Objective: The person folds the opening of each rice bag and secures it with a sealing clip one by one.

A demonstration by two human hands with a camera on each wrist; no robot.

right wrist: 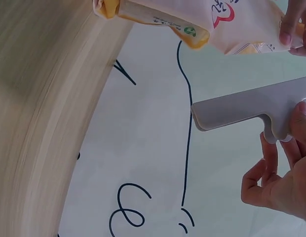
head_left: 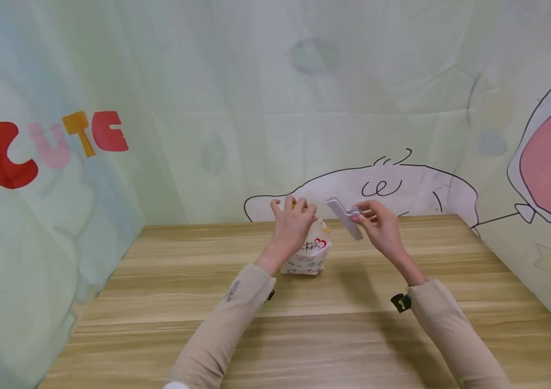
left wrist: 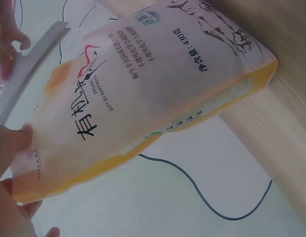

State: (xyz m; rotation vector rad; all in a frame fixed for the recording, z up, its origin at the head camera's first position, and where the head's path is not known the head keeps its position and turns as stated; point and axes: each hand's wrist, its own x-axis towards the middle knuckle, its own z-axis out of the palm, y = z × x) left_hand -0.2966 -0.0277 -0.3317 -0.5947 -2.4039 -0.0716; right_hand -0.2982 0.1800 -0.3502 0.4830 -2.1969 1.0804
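Left hand point(head_left: 293, 226) pinches bag point(left wrist: 148, 94) lettered "GIFT OF HAPPINESS".

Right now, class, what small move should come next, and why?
Probably ease the pale plastic bag clip toward the upper end of the ORGANIC-labelled bag: the right grip holds the clip apart from it, while the left grip pinches that end.

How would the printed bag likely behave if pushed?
The printed bag would probably flex near its top, where it narrows toward the left hand. Its fuller lower part may feel firmer. The wider base might help it resist tipping.
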